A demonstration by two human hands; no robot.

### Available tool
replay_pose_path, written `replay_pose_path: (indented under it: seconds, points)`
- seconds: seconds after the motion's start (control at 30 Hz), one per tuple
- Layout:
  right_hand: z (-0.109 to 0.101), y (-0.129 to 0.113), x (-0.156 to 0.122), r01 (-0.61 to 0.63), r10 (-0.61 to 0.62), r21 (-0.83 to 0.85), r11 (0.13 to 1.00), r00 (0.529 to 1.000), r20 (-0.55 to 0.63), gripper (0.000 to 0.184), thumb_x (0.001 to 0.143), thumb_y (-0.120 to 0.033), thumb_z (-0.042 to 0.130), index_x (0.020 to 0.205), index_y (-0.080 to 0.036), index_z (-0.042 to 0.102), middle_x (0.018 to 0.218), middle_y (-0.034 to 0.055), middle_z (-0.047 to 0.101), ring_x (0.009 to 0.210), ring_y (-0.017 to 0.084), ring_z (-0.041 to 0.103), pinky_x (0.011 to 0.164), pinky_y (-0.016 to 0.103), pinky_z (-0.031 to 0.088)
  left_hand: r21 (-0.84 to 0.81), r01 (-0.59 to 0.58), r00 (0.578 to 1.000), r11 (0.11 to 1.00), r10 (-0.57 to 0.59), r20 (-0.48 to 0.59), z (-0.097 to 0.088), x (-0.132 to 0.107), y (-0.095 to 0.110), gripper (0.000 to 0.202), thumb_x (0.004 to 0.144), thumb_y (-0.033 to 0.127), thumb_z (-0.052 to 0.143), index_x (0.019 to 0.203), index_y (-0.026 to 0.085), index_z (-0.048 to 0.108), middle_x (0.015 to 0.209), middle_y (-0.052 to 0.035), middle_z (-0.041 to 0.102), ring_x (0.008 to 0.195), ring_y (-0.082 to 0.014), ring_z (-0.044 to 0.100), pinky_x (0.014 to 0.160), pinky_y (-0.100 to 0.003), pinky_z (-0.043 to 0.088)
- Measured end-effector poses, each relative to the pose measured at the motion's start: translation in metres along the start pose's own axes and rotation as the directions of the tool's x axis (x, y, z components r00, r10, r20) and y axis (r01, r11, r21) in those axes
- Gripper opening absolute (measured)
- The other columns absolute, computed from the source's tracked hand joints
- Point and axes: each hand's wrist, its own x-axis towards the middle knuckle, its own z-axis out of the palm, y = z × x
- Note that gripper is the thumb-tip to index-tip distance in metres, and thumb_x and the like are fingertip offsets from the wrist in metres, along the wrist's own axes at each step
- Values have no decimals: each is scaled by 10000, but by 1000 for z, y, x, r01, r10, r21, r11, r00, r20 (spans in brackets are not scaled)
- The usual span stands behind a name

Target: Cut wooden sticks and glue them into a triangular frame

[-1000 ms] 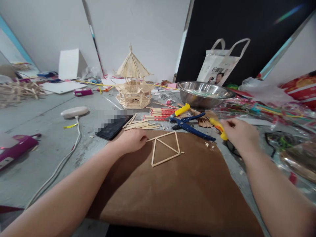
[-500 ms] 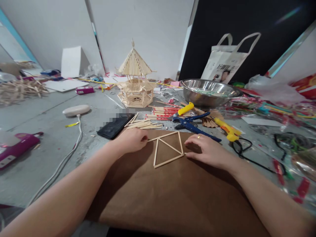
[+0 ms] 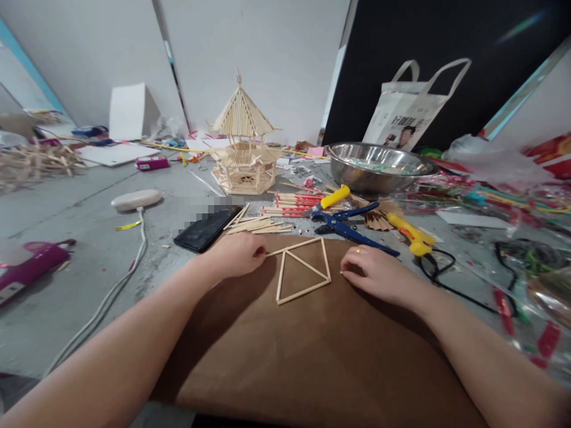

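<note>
A flat four-sided frame of thin wooden sticks (image 3: 304,292), with one stick running diagonally across it, lies on the brown sheet (image 3: 303,356). My left hand (image 3: 243,254) is closed at the frame's upper left corner, pinching the end of a wooden stick (image 3: 275,252) that runs on into the frame's top edge. To the right of the frame, apart from it, is my right hand (image 3: 377,272) with its fingers bent together. A small pale tip shows at those fingertips; what it belongs to is hidden.
Beyond the sheet lie loose sticks (image 3: 259,225), a black phone (image 3: 207,229), blue pliers (image 3: 343,224), a yellow-handled knife (image 3: 335,197) and a yellow glue gun (image 3: 413,235). Farther back stand a stick pavilion (image 3: 244,157) and a steel bowl (image 3: 379,175).
My right hand has drawn slightly right, away from the frame's lower right corner. My left hand keeps its pinch at the upper left, and the frame holds its shape.
</note>
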Motion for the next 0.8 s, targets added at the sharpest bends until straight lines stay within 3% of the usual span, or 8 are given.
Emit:
replay_pose_path:
  seconds: [0.1, 0.3, 0.8]
  points:
    - [2, 4, 0, -64, 62, -28, 998, 996, -57, 141, 715, -186, 422, 742, -196, 560, 780, 38, 570, 758, 165, 501, 698, 306, 393, 12, -20, 1000, 1000, 20, -13, 1, 0, -1, 204, 715, 257, 384, 744, 209, 580, 758, -25, 608, 657, -126, 524, 599, -227, 373]
    - [10, 2, 3, -14, 13, 0, 1000, 991, -137, 272, 711, -126, 376, 863, -187, 593, 948, 48, 560, 866, 178, 483, 798, 342, 381, 17, -40, 999, 999, 40, -14, 1, 0, -1, 206, 718, 264, 379, 731, 215, 579, 750, -22, 605, 650, -127, 521, 595, -229, 372]
    - [19, 1, 8, 59, -44, 70, 996, 979, -197, 323, 715, -110, 364, 923, -197, 595, 985, 55, 563, 938, 177, 478, 841, 362, 384, -25, -24, 999, 999, 25, 38, -5, -1, 2, 206, 712, 270, 401, 714, 207, 597, 735, -19, 608, 642, -124, 521, 580, -219, 367]
